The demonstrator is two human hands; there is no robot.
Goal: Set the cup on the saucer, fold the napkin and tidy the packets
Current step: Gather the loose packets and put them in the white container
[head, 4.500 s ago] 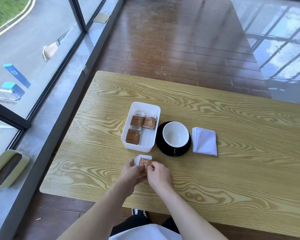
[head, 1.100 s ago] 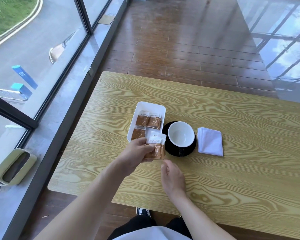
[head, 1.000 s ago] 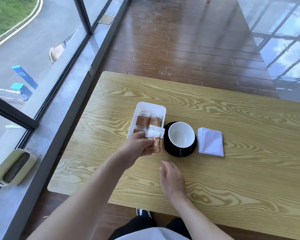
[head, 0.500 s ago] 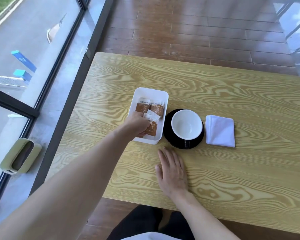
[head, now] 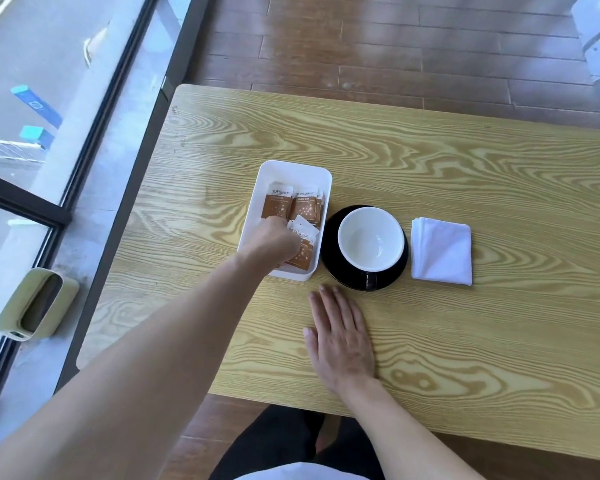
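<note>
A white tray on the wooden table holds brown-and-white packets at its far end. My left hand reaches into the tray's near end, its fingers curled on a small stack of packets that lies tilted there. Right of the tray, a cup, white inside and dark outside, stands on a black saucer. A folded white napkin lies to the right of the saucer. My right hand lies flat on the table, fingers straight, just in front of the saucer.
The table stands beside a floor-to-ceiling window at the left. A green bin sits on the floor by the glass. Brown wooden flooring stretches beyond the table's far edge.
My left hand carried the stack of packets from above the table's front into the tray's near end. My right hand let go of the stack and settled flat on the table.
</note>
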